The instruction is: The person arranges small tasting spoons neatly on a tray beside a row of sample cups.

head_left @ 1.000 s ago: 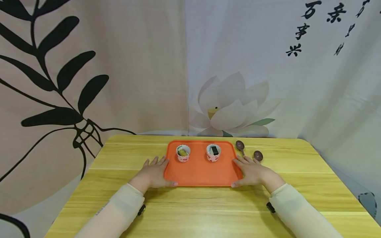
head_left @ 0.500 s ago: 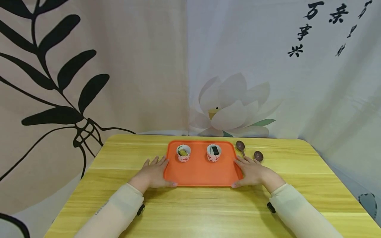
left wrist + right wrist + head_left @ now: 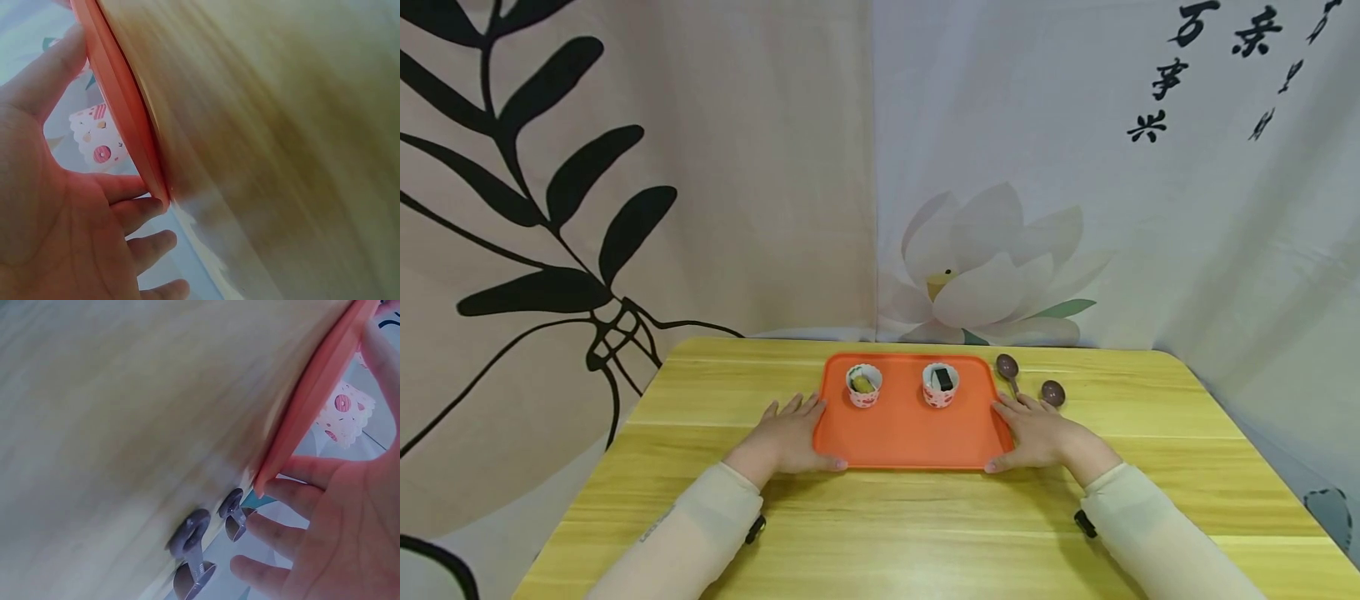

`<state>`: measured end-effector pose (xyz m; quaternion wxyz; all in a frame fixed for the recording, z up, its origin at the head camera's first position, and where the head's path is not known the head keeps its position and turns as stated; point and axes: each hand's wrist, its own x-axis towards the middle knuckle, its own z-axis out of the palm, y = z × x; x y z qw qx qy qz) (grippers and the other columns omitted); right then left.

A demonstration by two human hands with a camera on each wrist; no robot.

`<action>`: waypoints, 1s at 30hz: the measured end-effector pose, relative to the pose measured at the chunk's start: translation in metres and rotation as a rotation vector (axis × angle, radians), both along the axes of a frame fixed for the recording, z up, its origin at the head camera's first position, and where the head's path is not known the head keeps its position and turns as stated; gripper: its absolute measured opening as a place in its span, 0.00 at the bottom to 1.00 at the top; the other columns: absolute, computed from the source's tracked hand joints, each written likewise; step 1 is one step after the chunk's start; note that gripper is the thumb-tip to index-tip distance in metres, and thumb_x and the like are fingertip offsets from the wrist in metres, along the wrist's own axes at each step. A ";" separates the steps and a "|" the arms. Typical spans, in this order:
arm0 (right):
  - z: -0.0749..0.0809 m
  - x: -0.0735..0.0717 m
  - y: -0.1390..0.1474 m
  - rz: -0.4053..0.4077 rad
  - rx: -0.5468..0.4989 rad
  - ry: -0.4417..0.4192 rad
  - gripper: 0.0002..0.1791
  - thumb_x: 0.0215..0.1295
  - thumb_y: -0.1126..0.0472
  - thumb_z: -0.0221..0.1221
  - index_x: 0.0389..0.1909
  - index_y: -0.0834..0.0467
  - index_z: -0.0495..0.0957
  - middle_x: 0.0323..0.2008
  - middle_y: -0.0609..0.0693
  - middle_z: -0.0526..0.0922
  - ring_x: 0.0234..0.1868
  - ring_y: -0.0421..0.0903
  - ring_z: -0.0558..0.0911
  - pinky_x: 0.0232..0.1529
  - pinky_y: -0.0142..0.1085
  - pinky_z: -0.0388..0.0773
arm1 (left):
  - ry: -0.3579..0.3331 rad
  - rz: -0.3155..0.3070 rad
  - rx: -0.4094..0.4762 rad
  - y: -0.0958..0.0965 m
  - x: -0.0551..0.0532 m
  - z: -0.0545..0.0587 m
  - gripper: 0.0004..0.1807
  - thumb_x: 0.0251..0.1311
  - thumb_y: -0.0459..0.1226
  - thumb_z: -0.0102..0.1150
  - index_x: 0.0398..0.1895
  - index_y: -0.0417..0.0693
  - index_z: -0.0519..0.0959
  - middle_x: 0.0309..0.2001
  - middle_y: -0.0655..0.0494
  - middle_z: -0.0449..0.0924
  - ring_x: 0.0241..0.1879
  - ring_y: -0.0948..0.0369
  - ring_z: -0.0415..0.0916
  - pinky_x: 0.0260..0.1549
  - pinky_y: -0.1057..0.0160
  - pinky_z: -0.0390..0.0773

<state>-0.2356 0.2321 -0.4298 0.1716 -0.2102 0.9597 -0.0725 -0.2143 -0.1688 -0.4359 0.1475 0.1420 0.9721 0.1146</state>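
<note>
An orange rectangular tray lies on the table between both hands. My left hand rests at its left side, with fingers spread along the edge and the thumb at the near corner. Mirroring it, my right hand touches the tray's right side, thumb at the near right corner. The wrist views show straight fingertips against the rim. Toward the tray's far side stand two small patterned paper cups. A yellow-green piece shows in the left cup; the right cup holds a black-and-white block.
Two brown spoons lie right of the tray: the farther spoon points its handle toward the right hand, and the nearer spoon is partly hidden by that hand. Behind the wooden table hangs a printed curtain.
</note>
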 end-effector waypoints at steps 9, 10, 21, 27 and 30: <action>0.002 0.001 -0.001 -0.003 -0.006 0.007 0.63 0.50 0.26 0.65 0.76 0.64 0.58 0.77 0.61 0.55 0.75 0.69 0.51 0.68 0.69 0.48 | 0.017 -0.007 -0.005 -0.002 0.000 -0.002 0.64 0.48 0.72 0.62 0.79 0.40 0.54 0.79 0.44 0.50 0.77 0.39 0.43 0.70 0.32 0.43; 0.002 0.001 -0.001 -0.003 -0.006 0.007 0.63 0.50 0.26 0.65 0.76 0.64 0.58 0.77 0.61 0.55 0.75 0.69 0.51 0.68 0.70 0.48 | 0.018 -0.008 -0.006 -0.002 -0.001 -0.002 0.64 0.48 0.72 0.62 0.79 0.40 0.54 0.79 0.44 0.50 0.77 0.39 0.43 0.70 0.32 0.43; 0.003 0.004 -0.001 -0.005 -0.002 0.017 0.60 0.51 0.27 0.66 0.75 0.63 0.61 0.76 0.61 0.57 0.74 0.70 0.52 0.65 0.73 0.50 | 0.028 -0.021 -0.019 -0.001 0.000 -0.003 0.64 0.49 0.72 0.61 0.78 0.37 0.55 0.78 0.42 0.51 0.77 0.39 0.44 0.70 0.33 0.43; 0.004 0.005 -0.001 0.013 -0.009 0.035 0.58 0.52 0.30 0.67 0.74 0.64 0.63 0.75 0.63 0.60 0.73 0.71 0.53 0.65 0.72 0.52 | 0.022 -0.018 -0.022 0.000 0.000 -0.001 0.64 0.49 0.72 0.62 0.78 0.37 0.55 0.78 0.42 0.51 0.77 0.39 0.44 0.70 0.33 0.43; 0.004 0.005 0.000 0.010 -0.026 0.035 0.56 0.52 0.32 0.69 0.73 0.64 0.64 0.74 0.63 0.61 0.73 0.72 0.54 0.65 0.72 0.53 | 0.021 -0.019 -0.023 0.001 0.000 -0.001 0.64 0.49 0.72 0.61 0.78 0.38 0.55 0.78 0.42 0.51 0.77 0.39 0.44 0.70 0.33 0.44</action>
